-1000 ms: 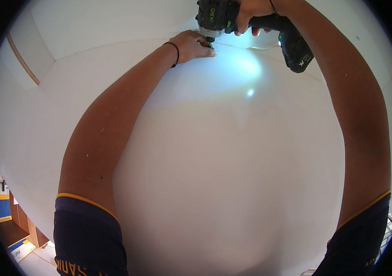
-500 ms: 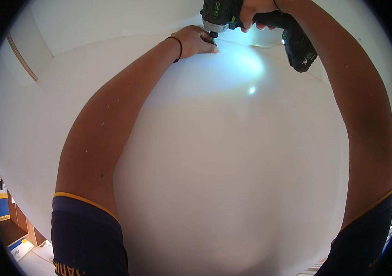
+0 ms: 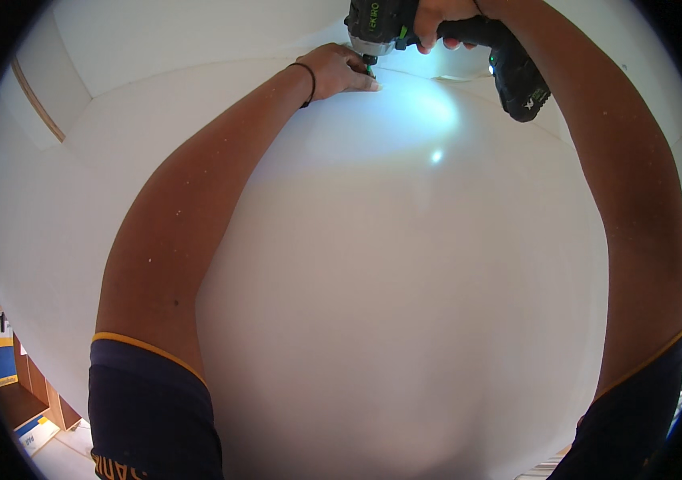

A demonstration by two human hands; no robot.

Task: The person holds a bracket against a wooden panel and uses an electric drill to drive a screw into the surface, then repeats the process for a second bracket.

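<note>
Up at the top of the head view, against a large white panel (image 3: 405, 304) that fills almost the whole picture, the person is reaching with both arms raised. Their right hand (image 3: 441, 14) is clamping around the grip of a black and green cordless driver (image 3: 469, 44), whose battery base is sticking out to the right of the grip and whose nose is pointing down at the panel's upper edge. Just left of the driver's nose, the left hand (image 3: 339, 70) is resting on the panel with its fingers drawn together right at the tip of the tool, apparently pinching or steadying a small fastener there, though the fastener itself is too small and too bright-lit to make out. A black band (image 3: 310, 84) is circling the left wrist below that hand. The driver's work light is throwing a bright patch on the panel just below the nose. Judging from this, a fixing at the panel's top edge is being started or driven, not finished, since the fingers are at the tip and the tool is engaged there; whether other fixings are already in along that edge cannot be told. Far below the driver, at the lower left rim, some wooden shelving (image 3: 33, 392) is showing.
</note>
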